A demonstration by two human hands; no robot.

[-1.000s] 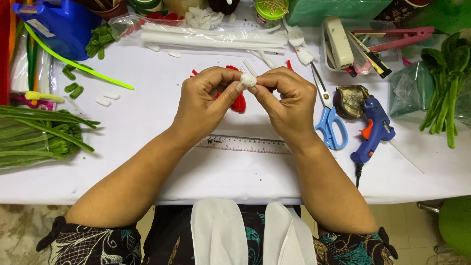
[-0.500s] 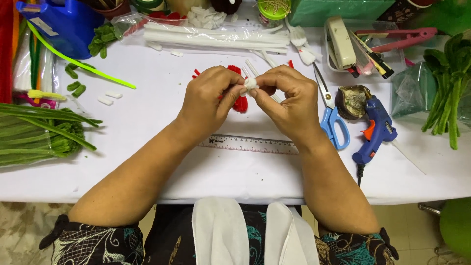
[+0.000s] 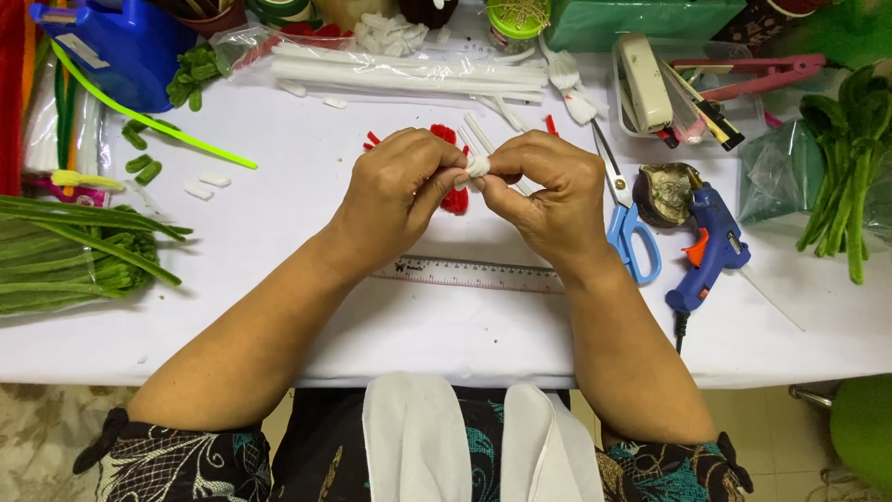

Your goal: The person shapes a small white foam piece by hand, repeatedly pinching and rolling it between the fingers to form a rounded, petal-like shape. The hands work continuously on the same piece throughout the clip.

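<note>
We have our left hand (image 3: 400, 191) and right hand (image 3: 548, 186) pressed close together above the bench (image 3: 279, 307), fingertips of both pinching a small white fuzzy ball (image 3: 478, 165) that sits between the thumbs. Compared with a second ago the hands have drawn a little nearer each other and the ball looks tighter and more hidden by the fingers, so we judge the rolling or pinching of this piece is well along. Just behind the hands lie red fuzzy pieces (image 3: 451, 200), partly covered. In front of our wrists a clear ruler (image 3: 469, 273) lies flat. To the right are blue-handled scissors (image 3: 627, 223) and, just beside them, a blue glue gun (image 3: 711, 246) with an orange trigger. Farther back, a long clear bag of white stems (image 3: 400, 74) lies across the bench. At the far left a flat clear packet of green stems (image 3: 65, 251) rests near the edge, and a blue tub with a pale rectangular label (image 3: 125, 51) stands in the back corner. At the right a crumpled clear bag (image 3: 776, 172) sits beside a bunch of green stems (image 3: 850, 158), with a green box (image 3: 641, 20) behind
</note>
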